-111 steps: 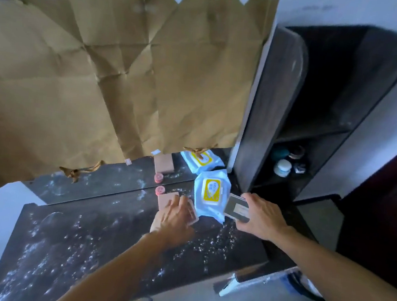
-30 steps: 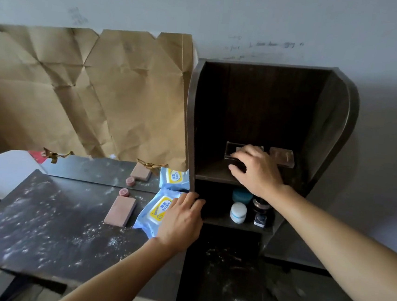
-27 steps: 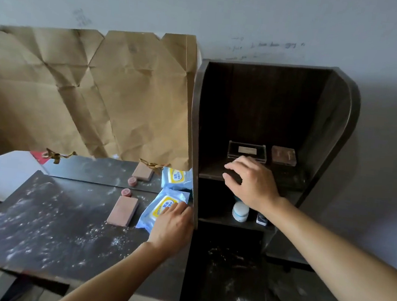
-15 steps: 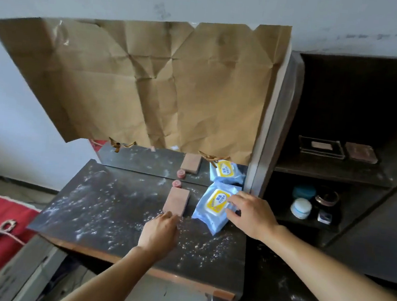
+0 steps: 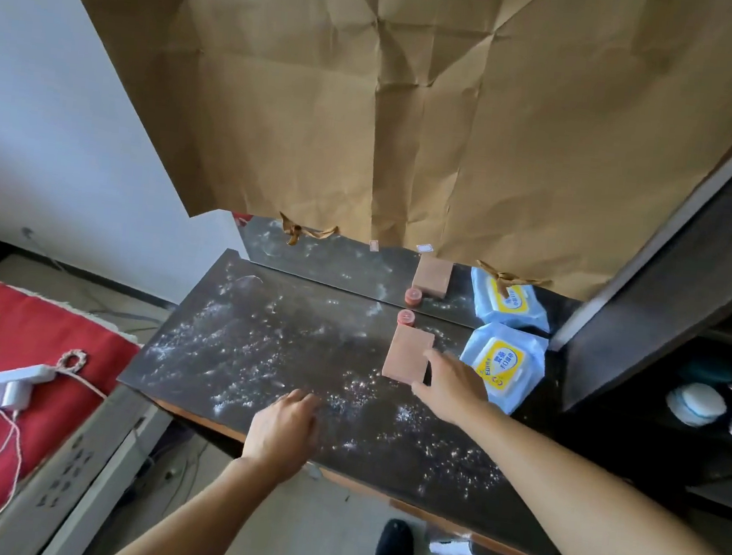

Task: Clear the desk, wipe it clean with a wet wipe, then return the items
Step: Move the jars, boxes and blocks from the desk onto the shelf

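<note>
The dark desk (image 5: 258, 356) was dusty, with white specks all over its top. The left hand (image 5: 282, 432) lay flat near the front edge of the desk, about in the middle. Its fingers were loose and a little apart, and it held nothing.

The right hand (image 5: 452, 386) reached in toward the back right part of the desk. Its fingers were spread, and the fingertips (image 5: 430, 354) touched the right side of a flat pink box (image 5: 406, 355). The hand was not closed around the box; the box lay flat on the desk.

Just behind the box, by the back edge, stood a small pink round cap (image 5: 406, 317). A mirror strip (image 5: 339, 261) along the back edge showed the box and the cap again.

The blue pack of wet wipes (image 5: 506, 362) with a yellow label lay at the back right corner, just to the right of the pink box. The right wrist covered its front corner.

A big sheet of brown paper (image 5: 416, 103) hung above the back of the desk. A dark shelf (image 5: 665, 306) stood at the right edge, with a white jar (image 5: 696, 404) inside it. A red cloth (image 5: 12, 355) lay off to the left, with a white power strip (image 5: 10, 377) on it.
</note>
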{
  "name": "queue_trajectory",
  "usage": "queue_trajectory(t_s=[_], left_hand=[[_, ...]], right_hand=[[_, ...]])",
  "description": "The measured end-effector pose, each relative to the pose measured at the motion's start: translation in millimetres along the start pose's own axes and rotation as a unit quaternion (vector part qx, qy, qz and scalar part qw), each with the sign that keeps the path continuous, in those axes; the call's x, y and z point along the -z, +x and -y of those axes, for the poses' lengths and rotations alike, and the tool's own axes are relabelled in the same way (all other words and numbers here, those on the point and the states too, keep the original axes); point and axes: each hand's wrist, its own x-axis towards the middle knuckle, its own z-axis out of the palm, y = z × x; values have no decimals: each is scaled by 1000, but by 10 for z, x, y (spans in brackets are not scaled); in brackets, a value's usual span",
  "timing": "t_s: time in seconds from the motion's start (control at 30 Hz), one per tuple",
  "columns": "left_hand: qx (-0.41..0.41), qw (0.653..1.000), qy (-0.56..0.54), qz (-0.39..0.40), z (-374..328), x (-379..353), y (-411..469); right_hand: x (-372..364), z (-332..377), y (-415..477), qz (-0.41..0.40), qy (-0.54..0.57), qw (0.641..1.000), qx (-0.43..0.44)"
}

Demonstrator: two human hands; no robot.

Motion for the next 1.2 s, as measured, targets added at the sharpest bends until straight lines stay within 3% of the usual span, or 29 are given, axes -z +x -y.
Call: queue_trajectory(t_s=[0.27,0.57,0.73,0.9,1.2], left_hand=[[49,998,13,43,447,-68,487],[14,995,32,94,499,-129,1230],[-64,987,35,144,288,-236,1852],[-181,964,45,191,-116,-503,2455],[-298,925,135,192,-603,-1045,2804]], right_hand=[[-471,318,970,2,28,986,-164],[-600,279,1141,20,57,974,-219],[-373,141,983,18,104,965,-239],[-145,65,606,-61,151,956,-243],[-396,-165,50,-124,118,941,-293]])
